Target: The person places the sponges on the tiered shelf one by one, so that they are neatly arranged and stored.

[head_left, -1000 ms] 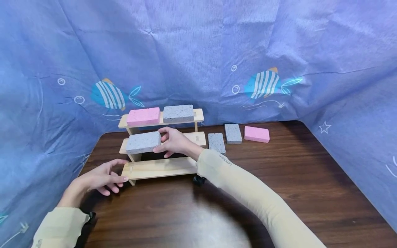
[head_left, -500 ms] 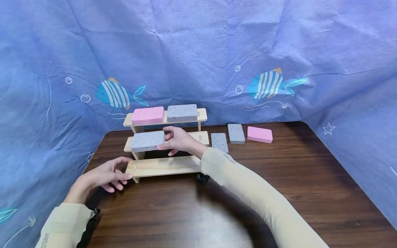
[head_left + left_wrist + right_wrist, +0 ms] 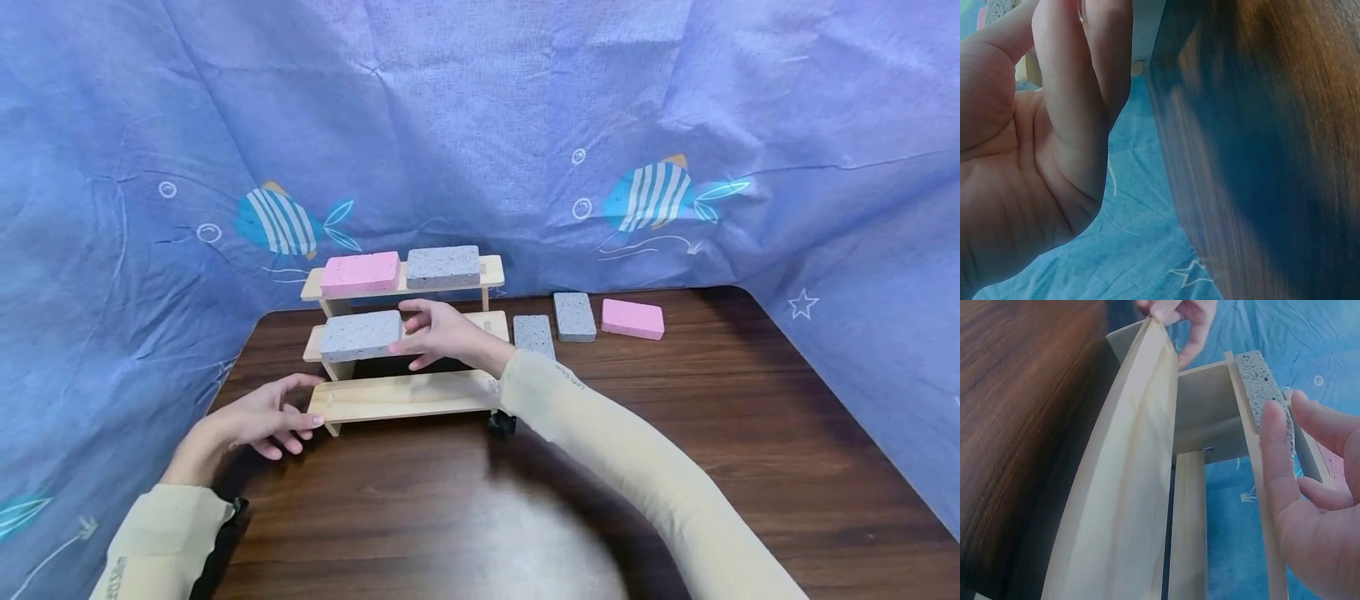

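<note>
A three-tier wooden display rack stands at the table's left back, its bare bottom shelf lowest. My left hand pinches that shelf's left end between thumb and fingers. On the middle shelf, at the left, lies a grey pumice stone. My right hand is at this stone's right end, thumb and index finger spread around it; in the right wrist view, the index tip stands off the stone. The top shelf carries a pink pumice stone and a grey pumice stone side by side.
Right of the rack, two grey pumice stones and a pink pumice stone lie on the dark wooden table. A blue fish-print curtain hangs behind and along the sides.
The right hand's fingers have loosened slightly from the grey stone, which stays on the middle shelf. The left hand keeps its place on the bottom shelf. The head view has shifted a little.
</note>
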A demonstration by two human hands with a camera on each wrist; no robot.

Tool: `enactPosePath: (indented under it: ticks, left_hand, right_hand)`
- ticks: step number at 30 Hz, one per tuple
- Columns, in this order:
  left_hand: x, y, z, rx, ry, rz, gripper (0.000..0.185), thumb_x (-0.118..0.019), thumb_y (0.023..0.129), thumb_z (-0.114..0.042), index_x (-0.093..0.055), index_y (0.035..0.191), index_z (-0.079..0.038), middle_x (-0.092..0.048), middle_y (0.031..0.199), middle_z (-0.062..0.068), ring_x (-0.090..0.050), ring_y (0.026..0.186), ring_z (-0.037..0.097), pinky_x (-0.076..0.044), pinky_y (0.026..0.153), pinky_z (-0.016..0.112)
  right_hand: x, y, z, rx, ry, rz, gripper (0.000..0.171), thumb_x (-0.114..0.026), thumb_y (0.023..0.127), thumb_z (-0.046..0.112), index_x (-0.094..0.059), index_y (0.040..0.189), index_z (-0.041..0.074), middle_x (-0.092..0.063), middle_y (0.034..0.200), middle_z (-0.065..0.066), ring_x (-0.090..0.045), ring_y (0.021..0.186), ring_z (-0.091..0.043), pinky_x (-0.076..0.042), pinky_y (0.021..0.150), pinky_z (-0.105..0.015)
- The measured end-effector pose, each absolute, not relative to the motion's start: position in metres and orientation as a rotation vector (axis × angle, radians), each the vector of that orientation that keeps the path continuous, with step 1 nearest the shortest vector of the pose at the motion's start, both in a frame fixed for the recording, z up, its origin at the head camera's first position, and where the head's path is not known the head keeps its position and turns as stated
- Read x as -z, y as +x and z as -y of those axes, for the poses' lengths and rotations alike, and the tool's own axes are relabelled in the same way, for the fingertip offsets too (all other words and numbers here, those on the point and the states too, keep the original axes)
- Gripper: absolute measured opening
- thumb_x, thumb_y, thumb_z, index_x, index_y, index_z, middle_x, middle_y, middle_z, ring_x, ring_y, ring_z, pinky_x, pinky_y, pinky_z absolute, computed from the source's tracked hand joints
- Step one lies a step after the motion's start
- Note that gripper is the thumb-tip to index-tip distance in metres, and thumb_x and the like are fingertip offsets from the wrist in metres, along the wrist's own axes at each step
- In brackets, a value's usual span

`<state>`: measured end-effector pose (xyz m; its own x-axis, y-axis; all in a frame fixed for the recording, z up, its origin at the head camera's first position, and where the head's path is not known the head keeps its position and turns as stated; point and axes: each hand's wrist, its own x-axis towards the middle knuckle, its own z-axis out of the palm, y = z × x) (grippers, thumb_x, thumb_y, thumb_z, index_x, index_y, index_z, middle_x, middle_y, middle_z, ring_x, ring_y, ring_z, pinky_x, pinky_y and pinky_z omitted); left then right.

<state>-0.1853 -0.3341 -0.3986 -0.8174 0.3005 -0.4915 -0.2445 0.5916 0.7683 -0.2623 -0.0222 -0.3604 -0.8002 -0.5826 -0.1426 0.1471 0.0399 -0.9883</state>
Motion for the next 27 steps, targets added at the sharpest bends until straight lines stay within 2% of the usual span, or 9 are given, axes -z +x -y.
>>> enactPosePath:
  ticks: [2,8,11,16,21,27]
  left_hand:
    - [0.399,-0.185,0.334,-1.196,0.041,-2.226,0.081,-0.072,0.085,-0.032,-0.021,0.146,-0.017,-0.067,0.086,0.020,-0.067,0.066,0.029,-0.053,0.048,0.039]
    - [0.398,-0.186,0.334,-1.195,0.030,-2.234,0.080,-0.073,0.085,-0.031,-0.022,0.145,-0.018,-0.067,0.086,0.019,-0.067,0.066,0.028,-0.053,0.048,0.039]
    - [0.398,-0.185,0.335,-1.192,0.038,-2.232,0.080,-0.073,0.086,-0.030,-0.022,0.145,-0.017,-0.067,0.087,0.020,-0.067,0.066,0.029,-0.053,0.048,0.039]
    - [0.398,-0.184,0.335,-1.194,0.035,-2.233,0.080,-0.073,0.086,-0.030,-0.022,0.145,-0.017,-0.067,0.087,0.020,-0.067,0.066,0.029,-0.053,0.048,0.039]
    - [0.399,-0.186,0.334,-1.201,0.035,-2.226,0.079,-0.073,0.085,-0.030,-0.022,0.145,-0.018,-0.067,0.087,0.021,-0.067,0.065,0.028,-0.053,0.047,0.039]
    - [0.398,-0.185,0.336,-1.204,0.040,-2.229,0.080,-0.073,0.085,-0.030,-0.023,0.145,-0.018,-0.066,0.087,0.021,-0.067,0.065,0.028,-0.053,0.047,0.039]
  right_hand:
    - [0.360,-0.262,0.019,1.821,-0.445,-1.768,0.079,-0.080,0.076,0.004,-0.038,0.144,0.009,-0.044,0.122,-0.021,-0.062,0.084,-0.028,-0.055,0.072,-0.044]
    - [0.353,-0.259,0.006,1.796,-0.513,-1.773,0.075,-0.076,0.079,0.002,-0.037,0.144,0.005,-0.041,0.130,-0.025,-0.061,0.097,-0.031,-0.054,0.078,-0.043]
    - [0.348,-0.258,-0.002,1.765,-0.553,-1.777,0.072,-0.075,0.081,0.001,-0.038,0.143,0.005,-0.039,0.130,-0.026,-0.062,0.100,-0.026,-0.053,0.082,-0.042]
    - [0.335,-0.255,-0.020,1.698,-0.649,-1.809,0.065,-0.074,0.083,0.004,-0.043,0.140,0.008,-0.038,0.132,-0.028,-0.064,0.100,-0.028,-0.051,0.087,-0.042]
    - [0.323,-0.249,-0.053,1.618,-0.788,-1.978,0.060,-0.077,0.082,0.014,-0.051,0.135,0.016,-0.047,0.129,-0.023,-0.064,0.103,-0.022,-0.051,0.087,-0.035]
    - [0.309,-0.247,-0.099,1.636,-0.800,-2.130,0.066,-0.078,0.081,0.016,-0.047,0.140,0.014,-0.055,0.128,-0.011,-0.056,0.116,-0.023,-0.044,0.096,-0.037]
